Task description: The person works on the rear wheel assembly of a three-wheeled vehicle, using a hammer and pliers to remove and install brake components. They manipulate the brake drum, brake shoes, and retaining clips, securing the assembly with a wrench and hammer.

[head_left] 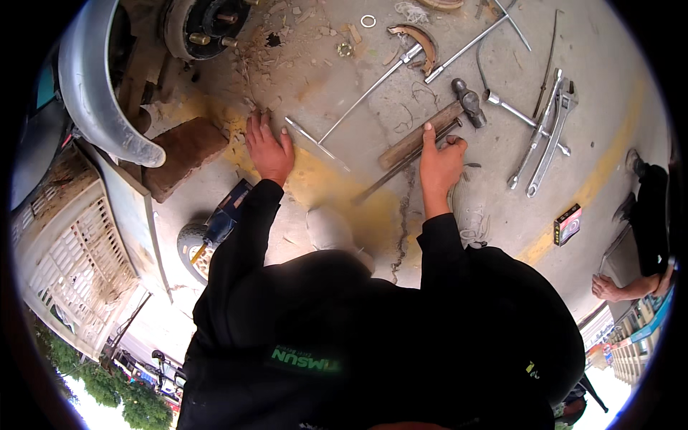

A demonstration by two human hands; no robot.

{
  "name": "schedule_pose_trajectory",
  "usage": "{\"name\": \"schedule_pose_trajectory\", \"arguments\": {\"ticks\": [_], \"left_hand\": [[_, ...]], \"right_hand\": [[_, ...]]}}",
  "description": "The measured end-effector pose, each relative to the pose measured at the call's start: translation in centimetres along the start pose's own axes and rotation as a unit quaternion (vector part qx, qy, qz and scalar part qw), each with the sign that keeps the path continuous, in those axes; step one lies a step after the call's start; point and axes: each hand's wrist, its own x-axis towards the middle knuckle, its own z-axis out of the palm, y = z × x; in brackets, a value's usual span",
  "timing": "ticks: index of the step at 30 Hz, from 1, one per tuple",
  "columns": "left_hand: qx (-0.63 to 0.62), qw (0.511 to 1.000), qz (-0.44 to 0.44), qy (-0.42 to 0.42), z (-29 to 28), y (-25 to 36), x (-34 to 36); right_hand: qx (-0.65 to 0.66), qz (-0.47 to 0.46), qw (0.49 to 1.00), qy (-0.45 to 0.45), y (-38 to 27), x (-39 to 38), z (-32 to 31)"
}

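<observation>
Head view: left hand (270, 152), fingers extended, slightly spread, is placed between a reddish-brown block (184, 158) and a long T-handled wrench (367, 99). Right hand (441, 163), fingers curled, is placed over a dark metal bar (400, 168); whether it is gripped cannot be told. The bar is set alongside a wooden-handled hammer (410, 145).

The view's top edge cuts off the wheel hub (185, 25), and the right hand (441, 168) hides part of the metal bar (393, 173).
</observation>
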Motion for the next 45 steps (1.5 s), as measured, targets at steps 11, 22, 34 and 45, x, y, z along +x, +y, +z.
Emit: {"name": "schedule_pose_trajectory", "arguments": {"ticks": [11,22,34,45], "left_hand": [[-0.089,0.996,-0.025,-0.009,-1.3,1.6,0.5],[-0.153,0.988,-0.015,-0.005,-3.0,3.1,-1.2],[-0.109,0.990,-0.003,-0.087,-1.8,0.4,-2.2],[-0.170,0.955,-0.118,-0.214,-1.3,0.5,-3.4]], "right_hand": [[-0.232,-0.029,0.971,-0.049,-3.7,4.5,-1.9],[0.182,-0.039,0.974,-0.128,-1.2,4.5,-2.9],[0.612,0.079,0.724,-0.308,-22.0,-10.8,4.0],[0.618,0.020,0.745,-0.249,-24.6,-11.2,4.3]]}}
